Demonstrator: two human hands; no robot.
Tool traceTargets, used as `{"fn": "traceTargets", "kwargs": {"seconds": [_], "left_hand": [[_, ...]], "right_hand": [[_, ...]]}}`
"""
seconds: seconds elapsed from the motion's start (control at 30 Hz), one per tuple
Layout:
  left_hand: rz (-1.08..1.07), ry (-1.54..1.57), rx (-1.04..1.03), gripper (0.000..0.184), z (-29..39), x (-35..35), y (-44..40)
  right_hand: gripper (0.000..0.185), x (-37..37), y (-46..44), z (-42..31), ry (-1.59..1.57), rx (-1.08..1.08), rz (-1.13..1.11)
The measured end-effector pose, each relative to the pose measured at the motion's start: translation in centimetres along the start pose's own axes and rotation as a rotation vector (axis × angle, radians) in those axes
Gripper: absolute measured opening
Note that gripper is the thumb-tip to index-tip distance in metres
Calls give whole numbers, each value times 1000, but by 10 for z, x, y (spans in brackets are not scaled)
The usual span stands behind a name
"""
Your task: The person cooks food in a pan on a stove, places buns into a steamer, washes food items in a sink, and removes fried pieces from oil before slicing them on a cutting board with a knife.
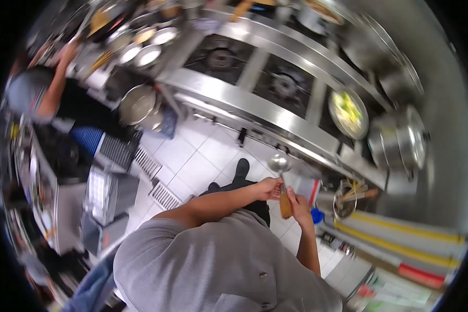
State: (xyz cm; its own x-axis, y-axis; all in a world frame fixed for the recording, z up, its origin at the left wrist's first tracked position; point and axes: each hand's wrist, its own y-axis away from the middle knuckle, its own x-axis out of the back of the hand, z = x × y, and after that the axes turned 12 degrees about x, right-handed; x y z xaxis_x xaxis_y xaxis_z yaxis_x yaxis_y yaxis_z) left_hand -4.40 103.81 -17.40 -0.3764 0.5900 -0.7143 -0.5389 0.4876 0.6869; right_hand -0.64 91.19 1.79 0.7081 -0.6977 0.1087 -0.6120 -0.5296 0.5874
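A ladle with a round metal bowl and a wooden handle is in front of my body, its bowl pointing toward the stove. My left hand has its fingers closed at the metal shaft, just below the bowl. Lower down, my right hand is closed around the side of the wooden handle. Ahead and to the right, a metal pan with green and pale chopped food rests on the stove, apart from both hands.
Right of the pan stands a large steel pot. A metal container with wooden-handled utensils is near my right arm. At left, a co-worker reaches over a counter, near a large metal pot. Grey bins stand on the tiled floor.
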Motion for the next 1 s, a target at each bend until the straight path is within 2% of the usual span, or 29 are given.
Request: {"fn": "traceTargets", "kwargs": {"seconds": [0.03,0.07,0.1,0.13,0.17,0.2,0.23,0.27,0.3,0.33,0.4,0.47,0.53,0.6,0.63,0.7,0.73,0.8,0.87,0.9,0.93,1.0], "left_hand": [[-65,161,-120,38,2,32,-9],[136,276,-220,26,11,57,8],[178,519,-275,23,18,96,26],[195,620,-276,20,25,134,57],[290,621,-402,20,22,189,63],[176,771,-528,18,21,195,127],[199,846,-528,17,17,214,171],[364,862,-644,9,10,217,213],[324,943,-730,8,-4,250,233],[281,1023,-813,8,-18,278,249],[423,1061,-859,6,-26,259,316],[619,984,-995,6,-31,225,368],[680,902,-1027,19,-28,193,413],[757,868,-1032,34,-29,164,449],[799,855,-1020,39,-24,149,466],[801,838,-1054,50,-17,134,489],[800,865,-1069,51,-7,126,498],[775,893,-1117,52,14,120,511],[781,907,-1133,52,39,119,521],[821,889,-1107,51,51,122,526],[857,867,-1079,50,60,127,530],[858,853,-1052,49,78,145,538]], "right_hand": [[43,-20,-26,-8,318,178,36],[43,-37,-48,-13,614,363,80],[36,-60,-69,-26,465,437,32],[29,-87,-95,-44,315,511,-12],[24,-117,-129,-52,287,687,-79],[20,-149,-162,-62,247,862,-145],[19,-181,-189,-85,313,865,-162],[18,-215,-218,-109,375,863,-174],[27,-251,-254,-131,224,863,-249],[36,-288,-289,-157,333,934,-224],[50,-368,-370,-190,254,1057,-166],[62,-440,-426,-222,134,971,-117],[45,-492,-452,-254,-230,793,-106],[24,-522,-505,-274,-351,890,-100],[14,-530,-517,-289,-346,1004,21],[12,-534,-527,-321,-469,1087,63],[16,-529,-539,-330,-397,1072,40],[17,-516,-528,-343,-22,1163,37],[18,-492,-507,-356,512,1614,1],[17,-482,-491,-358,629,1743,-59],[17,-475,-486,-352,635,1741,-68],[16,-461,-485,-336,848,1844,-83]]}}
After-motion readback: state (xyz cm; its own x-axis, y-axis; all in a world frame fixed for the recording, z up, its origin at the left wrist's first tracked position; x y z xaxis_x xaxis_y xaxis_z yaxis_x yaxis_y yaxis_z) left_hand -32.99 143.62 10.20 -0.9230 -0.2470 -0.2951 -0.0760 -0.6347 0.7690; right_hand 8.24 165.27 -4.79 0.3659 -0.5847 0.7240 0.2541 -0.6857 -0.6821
